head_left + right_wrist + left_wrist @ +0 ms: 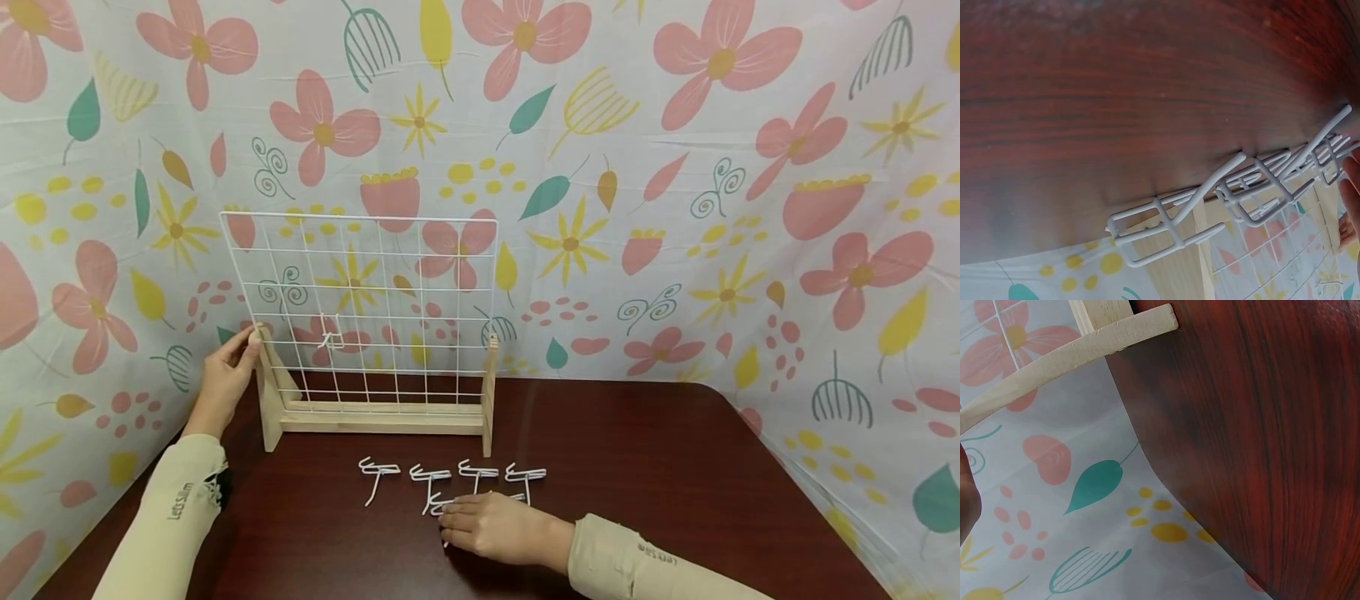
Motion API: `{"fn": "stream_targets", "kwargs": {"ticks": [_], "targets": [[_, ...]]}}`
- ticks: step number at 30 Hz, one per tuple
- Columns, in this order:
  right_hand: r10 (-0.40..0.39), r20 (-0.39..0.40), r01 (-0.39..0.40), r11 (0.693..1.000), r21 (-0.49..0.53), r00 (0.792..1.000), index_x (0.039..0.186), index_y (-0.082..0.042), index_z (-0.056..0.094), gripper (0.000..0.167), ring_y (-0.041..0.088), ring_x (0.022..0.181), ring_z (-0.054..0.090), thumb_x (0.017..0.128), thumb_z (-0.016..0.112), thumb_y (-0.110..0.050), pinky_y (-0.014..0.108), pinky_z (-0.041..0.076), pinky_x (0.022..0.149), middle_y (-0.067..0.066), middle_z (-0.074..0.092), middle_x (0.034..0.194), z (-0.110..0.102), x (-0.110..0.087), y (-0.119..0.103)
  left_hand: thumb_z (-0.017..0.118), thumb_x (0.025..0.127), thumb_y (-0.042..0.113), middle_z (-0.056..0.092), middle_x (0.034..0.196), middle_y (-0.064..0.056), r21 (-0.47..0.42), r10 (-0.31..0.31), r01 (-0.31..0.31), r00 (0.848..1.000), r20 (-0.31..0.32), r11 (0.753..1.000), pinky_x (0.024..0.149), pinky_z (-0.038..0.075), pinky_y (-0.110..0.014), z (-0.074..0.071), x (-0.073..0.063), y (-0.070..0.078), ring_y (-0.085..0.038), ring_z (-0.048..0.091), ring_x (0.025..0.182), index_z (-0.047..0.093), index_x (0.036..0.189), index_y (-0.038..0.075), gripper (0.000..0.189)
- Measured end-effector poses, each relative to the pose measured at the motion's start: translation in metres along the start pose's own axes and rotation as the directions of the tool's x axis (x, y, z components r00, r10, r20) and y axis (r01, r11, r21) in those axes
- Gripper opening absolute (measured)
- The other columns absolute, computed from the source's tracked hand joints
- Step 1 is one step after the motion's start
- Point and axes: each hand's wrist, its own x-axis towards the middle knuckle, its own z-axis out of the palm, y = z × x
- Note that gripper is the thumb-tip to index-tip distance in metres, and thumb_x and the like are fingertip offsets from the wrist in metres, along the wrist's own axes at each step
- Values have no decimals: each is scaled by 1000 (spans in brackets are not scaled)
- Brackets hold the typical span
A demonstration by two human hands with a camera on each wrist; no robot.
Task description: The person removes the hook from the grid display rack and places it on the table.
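A white wire grid panel (378,287) stands upright in a pale wooden stand (382,423) on the table's left side. My left hand (228,375) grips the upper end of the stand's left leg, thumb in front. In the left wrist view that leg (1079,353) curves across the top. One white hook (330,340) hangs on the grid. In front of the stand lie several white wire hooks (478,472). Over the nearer ones is my right hand (502,529), its fingers bent down at a hook (437,504) and partly hiding it. Fingertips (1350,181) show beside hooks in the right wrist view.
The dark red wood-grain table (637,467) extends to the right of the stand, with a rounded far corner. A flower-patterned cloth (600,167) hangs behind and along both sides, close to the stand's left leg.
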Motion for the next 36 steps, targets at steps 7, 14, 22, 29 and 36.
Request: {"fn": "stream_targets", "kwargs": {"ticks": [7, 14, 22, 29, 36], "targets": [[2, 53, 0, 999, -36, 999, 110, -20, 70, 23, 8, 111, 59, 92, 56, -23, 26, 42, 102, -5, 67, 116, -2, -1, 1, 48, 101, 29, 42, 142, -25, 10, -9, 9, 1000, 3, 1000, 85, 40, -4, -1, 1, 1, 6, 46, 110, 39, 144, -4, 55], [32, 56, -31, 999, -21, 998, 110, -23, 70, 21, 8, 113, 58, 94, 59, -29, 27, 41, 102, -7, 67, 116, 1, -1, -1, 49, 101, 28, 47, 137, -15, -2, -7, 7, 1000, -5, 1000, 84, 40, -4, 0, 0, 3, 8, 46, 107, 41, 143, -3, 53], [42, 53, -43, 999, 13, 998, 112, -23, 70, 23, 9, 113, 59, 95, 60, -33, 27, 43, 100, -8, 67, 116, 2, -2, -2, 48, 101, 33, 39, 144, -26, 22, -14, 14, 1000, 13, 1000, 86, 40, -5, -2, 1, 3, 0, 46, 117, 39, 145, -2, 56], [24, 28, -24, 999, 21, 999, 111, -21, 70, 21, 11, 113, 59, 95, 57, -28, 26, 43, 100, -6, 68, 114, 2, -1, -4, 48, 101, 32, 39, 144, -26, 30, -25, 24, 1000, 16, 999, 87, 40, -5, -2, -1, 3, -1, 45, 119, 38, 145, -2, 57], [38, -30, -36, 998, 60, 999, 109, -20, 70, 20, 10, 109, 60, 95, 57, -25, 25, 45, 97, -5, 68, 112, -5, 5, -4, 49, 101, 32, 40, 143, -26, 23, -15, 15, 1000, 9, 1000, 85, 40, -4, -1, -1, 3, 3, 46, 115, 39, 145, -2, 56]]}}
